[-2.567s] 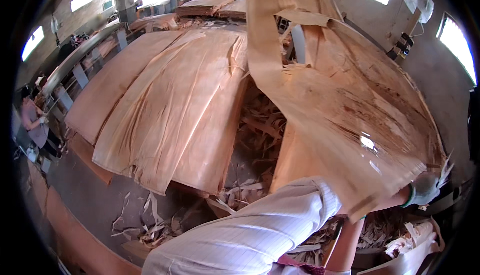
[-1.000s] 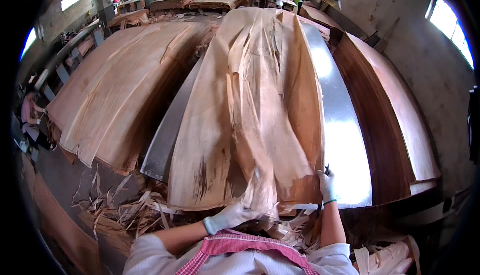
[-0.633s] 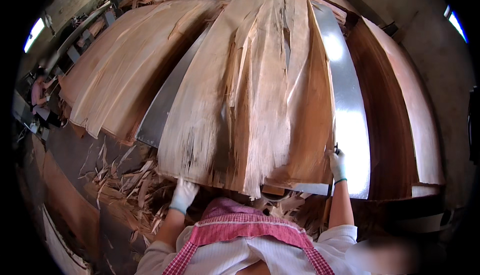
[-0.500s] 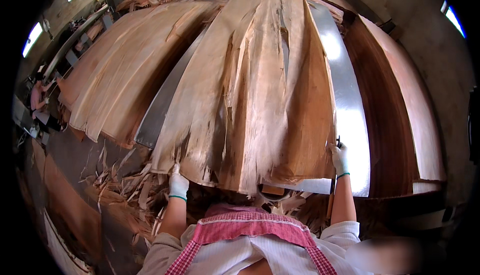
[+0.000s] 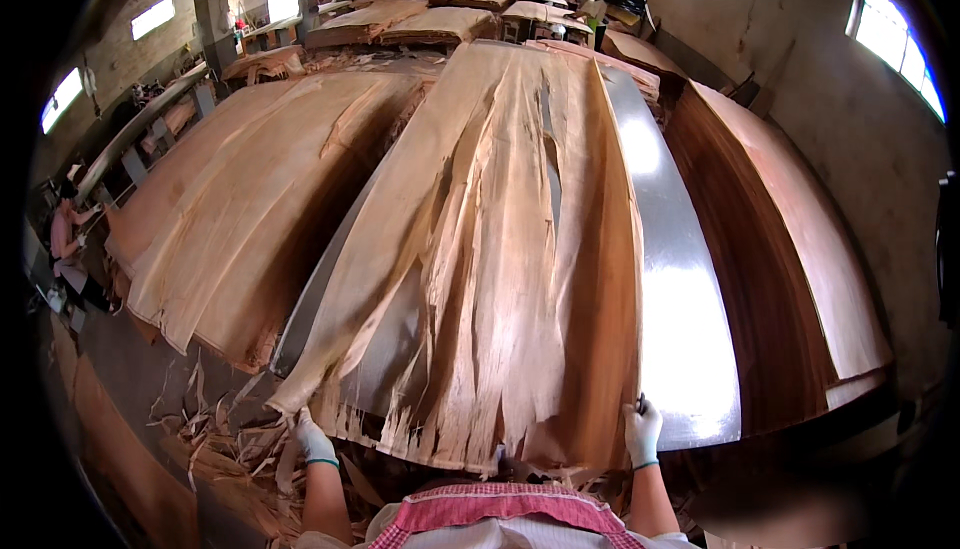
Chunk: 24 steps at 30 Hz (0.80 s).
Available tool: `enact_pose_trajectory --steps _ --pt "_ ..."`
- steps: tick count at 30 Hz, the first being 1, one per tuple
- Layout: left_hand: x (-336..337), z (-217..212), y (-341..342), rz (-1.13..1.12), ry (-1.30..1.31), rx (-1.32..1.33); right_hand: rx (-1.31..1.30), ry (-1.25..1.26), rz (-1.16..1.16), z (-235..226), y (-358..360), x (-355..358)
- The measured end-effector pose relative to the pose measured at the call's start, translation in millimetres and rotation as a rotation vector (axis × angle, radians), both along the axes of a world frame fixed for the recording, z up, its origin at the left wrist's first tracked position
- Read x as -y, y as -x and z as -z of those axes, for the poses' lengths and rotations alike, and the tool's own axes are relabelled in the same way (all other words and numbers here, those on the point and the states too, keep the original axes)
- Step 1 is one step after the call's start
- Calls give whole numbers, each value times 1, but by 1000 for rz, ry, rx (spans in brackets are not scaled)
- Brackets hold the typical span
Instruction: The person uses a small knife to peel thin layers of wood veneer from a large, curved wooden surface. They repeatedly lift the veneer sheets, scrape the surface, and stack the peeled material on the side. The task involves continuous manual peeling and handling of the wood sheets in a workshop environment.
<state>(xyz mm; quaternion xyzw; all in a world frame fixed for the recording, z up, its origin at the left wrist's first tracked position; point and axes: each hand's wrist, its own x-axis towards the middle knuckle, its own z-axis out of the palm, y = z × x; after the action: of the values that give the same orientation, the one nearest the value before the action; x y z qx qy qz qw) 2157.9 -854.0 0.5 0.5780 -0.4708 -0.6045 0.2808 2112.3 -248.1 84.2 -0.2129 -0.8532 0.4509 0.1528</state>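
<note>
Tan veneer gapes wider than before, its left corner pinched in the left hand; the right hand grips a small dark object.

You can read no text, label, brand, number or sign anywhere in view.
</note>
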Motion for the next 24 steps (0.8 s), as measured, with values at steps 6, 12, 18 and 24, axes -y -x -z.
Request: enact_pose_trajectory --steps 6,12,18,24 --pt "10 -9 85 -43 -24 86 10 54 32 9 41 25" --pt "37 -13 174 66 302 -184 -9 55 18 3 148 56" --pt "22 -63 206 129 303 -99 -9 165 21 -17 192 44" --pt "68 -10 131 104 -35 -277 3 294 -11 -3 119 -11"
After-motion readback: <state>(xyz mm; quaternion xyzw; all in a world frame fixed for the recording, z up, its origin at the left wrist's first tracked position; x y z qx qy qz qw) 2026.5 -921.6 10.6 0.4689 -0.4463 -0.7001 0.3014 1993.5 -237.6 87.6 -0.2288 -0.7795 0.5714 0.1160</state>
